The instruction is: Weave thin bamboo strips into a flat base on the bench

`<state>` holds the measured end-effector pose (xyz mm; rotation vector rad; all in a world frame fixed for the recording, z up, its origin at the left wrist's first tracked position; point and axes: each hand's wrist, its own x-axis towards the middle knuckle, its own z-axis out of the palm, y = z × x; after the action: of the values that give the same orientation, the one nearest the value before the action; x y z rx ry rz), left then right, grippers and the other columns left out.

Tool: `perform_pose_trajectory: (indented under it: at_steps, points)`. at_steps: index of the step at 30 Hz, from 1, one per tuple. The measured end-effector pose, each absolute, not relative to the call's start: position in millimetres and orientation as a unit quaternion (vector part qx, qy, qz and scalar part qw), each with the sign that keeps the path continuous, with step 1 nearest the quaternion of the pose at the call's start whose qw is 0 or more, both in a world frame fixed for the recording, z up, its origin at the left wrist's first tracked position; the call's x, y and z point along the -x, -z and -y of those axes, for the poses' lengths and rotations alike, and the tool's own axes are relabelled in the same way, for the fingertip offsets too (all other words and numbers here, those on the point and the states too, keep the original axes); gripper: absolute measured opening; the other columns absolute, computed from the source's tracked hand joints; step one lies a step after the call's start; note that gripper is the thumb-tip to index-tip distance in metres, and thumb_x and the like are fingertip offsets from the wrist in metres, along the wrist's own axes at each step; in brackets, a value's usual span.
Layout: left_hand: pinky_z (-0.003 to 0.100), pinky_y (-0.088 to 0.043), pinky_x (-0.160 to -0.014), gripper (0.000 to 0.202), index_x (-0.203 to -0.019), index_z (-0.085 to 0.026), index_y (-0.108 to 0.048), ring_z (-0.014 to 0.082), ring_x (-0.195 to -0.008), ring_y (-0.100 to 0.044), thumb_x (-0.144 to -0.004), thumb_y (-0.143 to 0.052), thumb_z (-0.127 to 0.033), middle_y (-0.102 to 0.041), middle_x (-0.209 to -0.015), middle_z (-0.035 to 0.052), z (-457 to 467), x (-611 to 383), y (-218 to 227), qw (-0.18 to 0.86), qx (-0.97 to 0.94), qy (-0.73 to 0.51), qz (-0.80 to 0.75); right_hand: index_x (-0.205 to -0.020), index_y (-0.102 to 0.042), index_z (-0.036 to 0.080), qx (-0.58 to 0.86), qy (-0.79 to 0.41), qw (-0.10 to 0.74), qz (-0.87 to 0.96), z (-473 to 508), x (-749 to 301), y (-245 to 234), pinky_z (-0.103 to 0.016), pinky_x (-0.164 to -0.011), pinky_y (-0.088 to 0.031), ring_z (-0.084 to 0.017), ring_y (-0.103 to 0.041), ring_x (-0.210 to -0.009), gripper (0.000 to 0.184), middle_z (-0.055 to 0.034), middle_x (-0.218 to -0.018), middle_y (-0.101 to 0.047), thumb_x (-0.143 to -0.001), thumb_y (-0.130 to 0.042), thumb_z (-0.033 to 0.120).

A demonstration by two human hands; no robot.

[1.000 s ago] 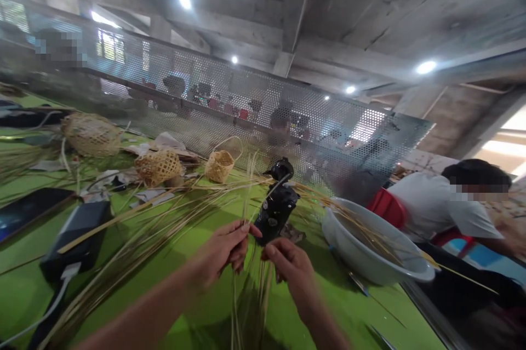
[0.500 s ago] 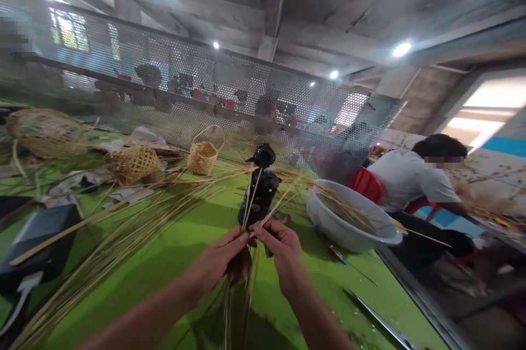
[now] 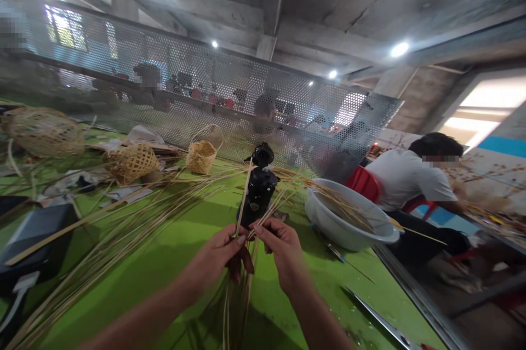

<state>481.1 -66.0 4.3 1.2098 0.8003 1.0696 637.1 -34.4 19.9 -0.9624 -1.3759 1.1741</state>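
Thin bamboo strips (image 3: 245, 196) pass between my two hands, some rising in front of a black bottle and others hanging down toward me. My left hand (image 3: 228, 248) pinches the strips between thumb and forefinger, its other fingers curled below. Close beside it, my right hand (image 3: 279, 240) pinches strips that slant up to the right. The exact crossing of the strips is partly hidden by the fingertips. Just beyond the hands stands the black bottle (image 3: 262, 188) with its lid flipped up.
Long loose strips (image 3: 123, 235) spread across the green table at left, near a black box (image 3: 36, 235). Woven baskets (image 3: 201, 157) stand farther back, before a perforated metal screen (image 3: 230, 87). At right are a white basin (image 3: 349, 227), scissors (image 3: 380, 320) and a seated person (image 3: 415, 175).
The upright strips at my left hand have drawn together into one narrow line, where they were spread apart. Both hands keep nearly the same place, still pinching.
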Motion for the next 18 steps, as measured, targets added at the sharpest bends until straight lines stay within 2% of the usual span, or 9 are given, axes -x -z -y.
perform_pose_trajectory:
  at_steps: [5,11,18]
  points:
    - [0.020,-0.041,-0.044,0.045,-0.104,-0.016,-0.057,0.0089,-0.041,-0.051,-0.086,-0.060,-0.057,-0.070,-0.067,0.0035,64.9,-480.1,-1.3,0.624,-0.533,-0.462,-0.337,-0.083,-0.073,0.017,0.396,-0.497,0.526,0.565,35.0,-636.0,-21.4,-0.023,-0.051,-0.031,-0.011,-0.043,-0.056,0.026,-0.0020,-0.069,-0.066,-0.068,-0.075,0.038]
    - [0.021,-0.043,-0.046,0.049,-0.102,-0.015,-0.061,0.0100,-0.042,-0.051,-0.083,-0.062,-0.060,-0.070,-0.065,0.0042,64.3,-481.9,0.8,0.635,-0.532,-0.444,-0.341,-0.080,-0.072,0.017,0.380,-0.516,0.526,0.560,37.5,-634.2,-20.6,-0.023,-0.051,-0.034,-0.013,-0.052,-0.061,0.023,-0.0009,-0.066,-0.062,-0.068,-0.077,0.036]
    - [0.026,-0.044,-0.051,0.044,-0.104,-0.022,-0.065,0.0145,-0.048,-0.055,-0.086,-0.056,-0.061,-0.073,-0.071,0.0074,69.8,-480.9,-3.9,0.631,-0.536,-0.428,-0.363,-0.076,-0.072,0.018,0.381,-0.508,0.528,0.564,38.5,-634.4,-20.7,-0.023,-0.053,-0.038,-0.013,-0.053,-0.060,0.021,-0.0004,-0.066,-0.063,-0.069,-0.078,0.037]
